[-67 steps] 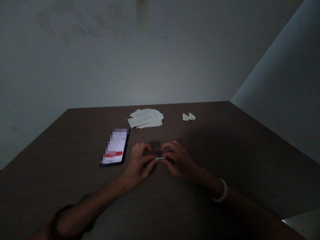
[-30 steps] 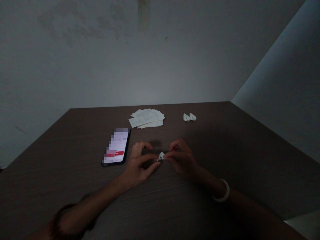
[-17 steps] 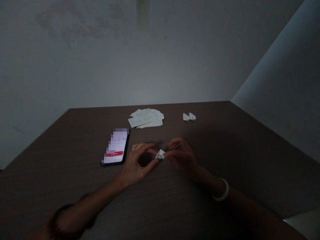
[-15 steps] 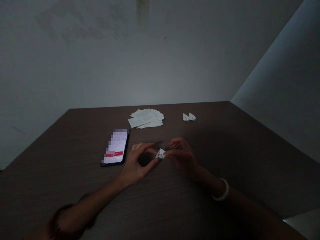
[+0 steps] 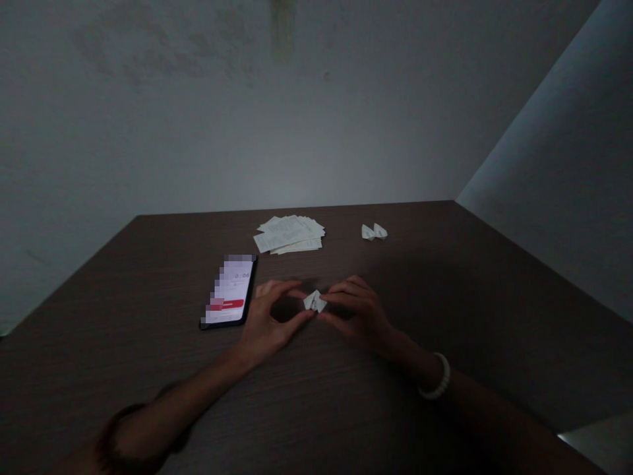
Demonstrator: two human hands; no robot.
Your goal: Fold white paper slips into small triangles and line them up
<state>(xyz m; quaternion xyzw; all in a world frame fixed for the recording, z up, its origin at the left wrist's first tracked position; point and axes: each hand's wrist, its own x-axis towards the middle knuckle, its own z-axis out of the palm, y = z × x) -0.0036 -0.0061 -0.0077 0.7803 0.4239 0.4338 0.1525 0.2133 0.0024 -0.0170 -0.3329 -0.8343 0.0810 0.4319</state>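
Note:
A small folded piece of white printed paper (image 5: 315, 301) is held low over the middle of the table, between my two hands. From the left, my left hand (image 5: 270, 320) grips it with thumb and fingertips, leaving a rounded gap behind them. On the other side my right hand (image 5: 361, 313) pinches the paper's right edge between thumb and fingers. Two similar folded paper pieces (image 5: 374, 232) stand side by side farther back on the right. Behind my left hand lies a fanned stack of printed paper slips (image 5: 291, 232).
A phone (image 5: 231, 290) with a lit, partly blurred screen lies left of my left hand. The dark wooden table (image 5: 148, 277) meets a stained wall (image 5: 198, 132) at its far edge. Another wall (image 5: 568, 185) runs along the right.
My right thumb and fingers have closed in on the folded paper, which has turned and shifted slightly left. My left hand has barely moved.

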